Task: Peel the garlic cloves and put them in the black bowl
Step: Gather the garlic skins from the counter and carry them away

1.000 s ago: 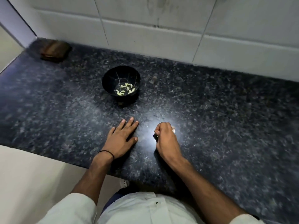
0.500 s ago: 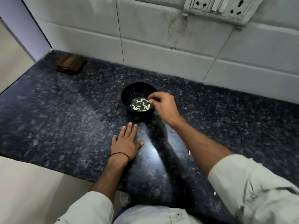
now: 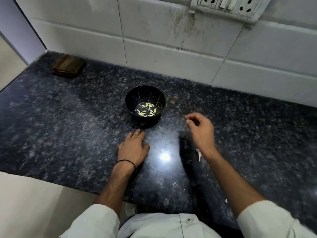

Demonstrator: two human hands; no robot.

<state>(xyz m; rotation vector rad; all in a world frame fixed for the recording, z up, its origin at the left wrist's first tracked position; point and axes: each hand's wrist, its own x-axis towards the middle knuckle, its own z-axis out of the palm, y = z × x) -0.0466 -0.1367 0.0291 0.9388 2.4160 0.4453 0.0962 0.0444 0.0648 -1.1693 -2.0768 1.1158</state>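
Left hand (image 3: 133, 148) lies flat, palm down on the counter (image 3: 68, 126), fingers straight and close together, with a thin black cord (image 3: 126, 162) looped round the wrist. Right hand (image 3: 200, 129) hovers above the stone, fingers loosely curled, thumb and forefinger a little apart at the tips with nothing seen between them; its edges are slightly blurred. Both forearms come out of loose white cloth sleeves (image 3: 267, 219). The counter is polished dark granite, speckled grey and black, with a bright round glare spot (image 3: 164, 157) between the two hands. A few pale, papery scraps of peel (image 3: 199, 154) lie on the stone just beside the right wrist. Beyond the left fingertips, near but not touching, sits the black bowl (image 3: 137, 95): round, glossy, deep-sided, its inner wall marked with fine pale lines. The peeled garlic cloves (image 3: 147, 110) lie scattered in its bottom, small, smooth, crescent-shaped and pale yellow-green. The right hand is to the right of the bowl and apart from it. Farther off, in the left back corner, rests a flat brown wooden block (image 3: 68, 67). Behind the counter rises a wall of large white glazed tiles (image 3: 171, 40), streaked with grey smudges, and a grimy white socket plate (image 3: 226, 6) is mounted at the top right.
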